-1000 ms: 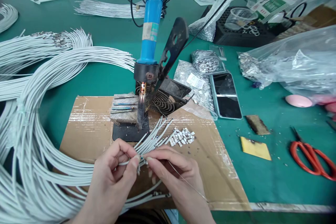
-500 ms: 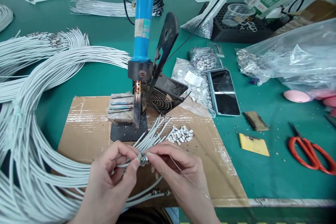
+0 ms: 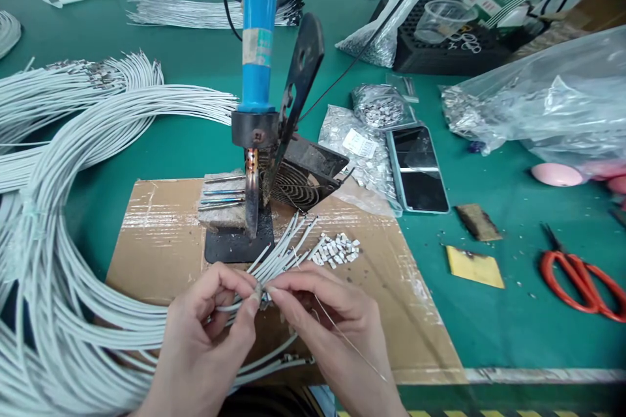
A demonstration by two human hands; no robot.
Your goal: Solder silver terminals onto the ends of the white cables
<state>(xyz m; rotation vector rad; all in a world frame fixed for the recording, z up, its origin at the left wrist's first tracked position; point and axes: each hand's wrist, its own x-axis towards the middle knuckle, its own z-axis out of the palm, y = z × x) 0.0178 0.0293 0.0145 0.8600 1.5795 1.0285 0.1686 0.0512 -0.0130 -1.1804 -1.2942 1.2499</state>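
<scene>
My left hand [image 3: 210, 332] is closed, thumb and forefinger pinching the end of a white cable [image 3: 225, 307]. Against those fingertips, my right hand [image 3: 337, 319] pinches a small metallic connector [image 3: 265, 298], mostly hidden by the fingers. A thin silvery wire [image 3: 352, 343] also runs through my right hand and trails toward the wrist. Just beyond both hands lie loose white cable ends [image 3: 281, 254] and a pile of small white connectors [image 3: 337, 250]. Above them, a blue-handled soldering iron [image 3: 258, 58] hangs tip down in its stand.
A thick bundle of white cables [image 3: 63, 260] curves along the left. Cardboard [image 3: 391, 313] lies under the work. To the right are a phone [image 3: 419, 169], a yellow sponge [image 3: 474, 267], red-handled scissors [image 3: 572, 280] and plastic bags [image 3: 548, 91] of parts.
The view has shifted slightly. My fingertips have drawn a little closer together, covering more of the small connector. Both hands keep their pinch.
</scene>
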